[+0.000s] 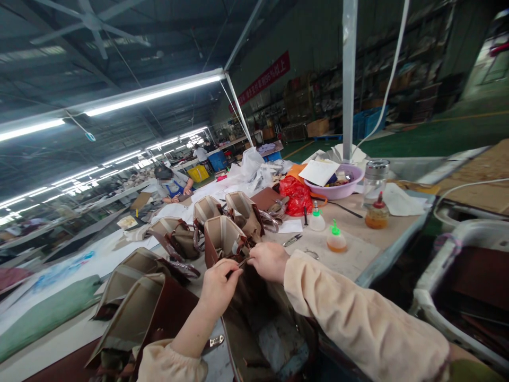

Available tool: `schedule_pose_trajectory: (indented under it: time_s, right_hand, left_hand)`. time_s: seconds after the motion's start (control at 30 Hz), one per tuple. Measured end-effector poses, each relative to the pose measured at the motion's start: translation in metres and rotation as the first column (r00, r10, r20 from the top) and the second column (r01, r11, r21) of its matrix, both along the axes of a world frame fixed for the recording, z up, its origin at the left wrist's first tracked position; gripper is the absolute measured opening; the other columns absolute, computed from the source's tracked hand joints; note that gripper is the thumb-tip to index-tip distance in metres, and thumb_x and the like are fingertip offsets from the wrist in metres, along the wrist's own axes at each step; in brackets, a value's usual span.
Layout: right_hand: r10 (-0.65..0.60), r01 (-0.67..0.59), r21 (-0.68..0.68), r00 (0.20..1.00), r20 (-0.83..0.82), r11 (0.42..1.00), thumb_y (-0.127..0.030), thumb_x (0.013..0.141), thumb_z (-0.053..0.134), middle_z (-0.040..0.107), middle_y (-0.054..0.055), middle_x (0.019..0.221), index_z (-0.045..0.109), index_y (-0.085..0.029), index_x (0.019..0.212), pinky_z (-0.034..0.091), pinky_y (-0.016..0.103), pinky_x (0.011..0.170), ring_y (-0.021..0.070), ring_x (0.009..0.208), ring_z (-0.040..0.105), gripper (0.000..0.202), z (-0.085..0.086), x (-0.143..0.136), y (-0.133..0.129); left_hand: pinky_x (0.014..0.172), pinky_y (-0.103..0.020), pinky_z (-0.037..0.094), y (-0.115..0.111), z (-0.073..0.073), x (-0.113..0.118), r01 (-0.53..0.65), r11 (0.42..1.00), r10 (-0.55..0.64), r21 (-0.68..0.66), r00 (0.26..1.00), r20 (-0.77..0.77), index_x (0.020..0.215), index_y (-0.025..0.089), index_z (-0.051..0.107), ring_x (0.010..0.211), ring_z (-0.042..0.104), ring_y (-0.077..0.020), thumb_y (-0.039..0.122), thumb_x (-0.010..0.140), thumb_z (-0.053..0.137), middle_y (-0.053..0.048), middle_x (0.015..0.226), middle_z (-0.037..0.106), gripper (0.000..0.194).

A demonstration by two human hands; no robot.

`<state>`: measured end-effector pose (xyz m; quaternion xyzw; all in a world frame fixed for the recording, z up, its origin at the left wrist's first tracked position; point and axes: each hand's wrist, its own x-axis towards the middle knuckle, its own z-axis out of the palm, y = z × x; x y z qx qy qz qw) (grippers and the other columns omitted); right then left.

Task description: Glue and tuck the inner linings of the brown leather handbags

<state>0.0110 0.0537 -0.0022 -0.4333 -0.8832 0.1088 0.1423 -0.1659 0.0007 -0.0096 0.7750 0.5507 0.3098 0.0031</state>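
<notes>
My left hand point(220, 281) and my right hand point(268, 261) are close together over an open brown bag point(246, 323) at the table's near edge. Both are closed, with fingertips pinching a thin brown strip point(243, 262) between them; its exact form is too small to tell. Just behind my hands stands another open bag with a beige lining point(223, 236). More bags of the same kind stand at the left point(133, 313) and farther back point(207, 209). A small metal piece point(217, 341) lies beside my left wrist.
Right of the bags are bottles with green tips point(336, 241), a red-tipped bottle point(377, 215), a glass jar point(376, 180), a purple basin point(338, 185) and a red plastic bag point(296, 196). A white bin point(425, 297) stands at the right. A person point(172, 183) works across the table.
</notes>
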Motion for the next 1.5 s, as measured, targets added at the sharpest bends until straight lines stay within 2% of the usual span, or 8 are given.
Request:
schedule_pose_trajectory:
  time_s: [0.23,0.63,0.8,0.9,1.0,1.1,1.5]
  right_hand:
    - [0.016,-0.016,0.010,1.000,0.022,1.000,-0.036,0.089,0.040,0.067,0.008,0.092,0.069,-0.019,0.089,0.045,0.027,0.068,0.0200,0.087,0.063,0.033,0.005,0.001,-0.002]
    - [0.010,-0.009,0.021,0.999,-0.032,1.000,-0.039,0.089,0.039,0.068,0.006,0.094,0.068,-0.021,0.090,0.044,0.027,0.071,0.0192,0.089,0.061,0.034,0.003,0.002,-0.002]
    - [0.178,-0.170,0.085,0.979,-0.095,0.982,-0.042,0.082,0.052,0.066,0.002,0.101,0.064,-0.027,0.107,0.043,0.027,0.074,0.0188,0.094,0.059,0.032,0.003,0.008,0.003]
    - [0.226,-0.216,0.122,0.972,-0.072,0.969,-0.041,0.080,0.055,0.066,0.002,0.102,0.066,-0.026,0.104,0.044,0.026,0.071,0.0188,0.093,0.060,0.031,0.005,0.004,0.005]
    - [0.216,-0.214,0.115,0.976,-0.006,0.970,-0.033,0.082,0.052,0.067,0.002,0.100,0.069,-0.025,0.097,0.045,0.026,0.068,0.0182,0.090,0.062,0.023,0.009,-0.002,0.007]
    - [0.199,-0.201,0.079,0.979,0.040,0.976,-0.032,0.083,0.050,0.068,0.002,0.099,0.070,-0.025,0.095,0.045,0.025,0.069,0.0185,0.090,0.062,0.023,0.013,-0.004,0.009]
    - [0.147,-0.146,0.048,0.989,-0.006,0.988,-0.037,0.080,0.048,0.070,0.000,0.095,0.070,-0.029,0.092,0.044,0.025,0.067,0.0182,0.086,0.062,0.027,0.011,-0.007,0.011]
  left_hand:
    - [0.071,-0.028,0.048,0.000,0.002,0.003,-0.068,0.998,0.068,-0.002,0.998,-0.008,0.068,0.019,0.063,0.074,0.061,-0.0145,0.015,0.076,0.059,-0.001,0.077,0.066,0.010]
    - [0.066,-0.027,0.048,0.002,0.003,0.010,-0.095,0.995,0.094,0.000,0.988,0.125,0.056,0.019,0.059,0.068,0.060,-0.0141,0.015,0.071,0.056,-0.001,0.070,0.064,0.016]
    - [0.067,-0.027,0.049,0.002,0.002,0.010,-0.073,0.997,0.069,0.020,0.988,0.138,0.056,0.019,0.059,0.069,0.061,-0.0138,0.014,0.070,0.055,-0.001,0.070,0.064,0.016]
    - [0.068,-0.027,0.050,0.002,0.001,0.009,-0.072,0.997,0.068,0.021,0.987,0.143,0.056,0.019,0.060,0.070,0.061,-0.0139,0.014,0.071,0.056,-0.001,0.071,0.065,0.016]
    - [0.068,-0.027,0.050,0.002,0.000,0.008,-0.068,0.997,0.064,0.020,0.988,0.138,0.055,0.019,0.059,0.071,0.061,-0.0140,0.013,0.071,0.056,-0.001,0.071,0.065,0.017]
    - [0.068,-0.026,0.050,0.002,0.000,0.008,-0.056,0.998,0.051,0.032,0.990,0.129,0.056,0.019,0.060,0.070,0.061,-0.0138,0.013,0.071,0.055,-0.001,0.072,0.065,0.016]
    - [0.069,-0.027,0.050,0.002,-0.001,0.004,-0.050,0.999,0.049,0.006,0.990,0.132,0.056,0.019,0.060,0.073,0.061,-0.0141,0.012,0.070,0.057,-0.001,0.075,0.065,0.016]
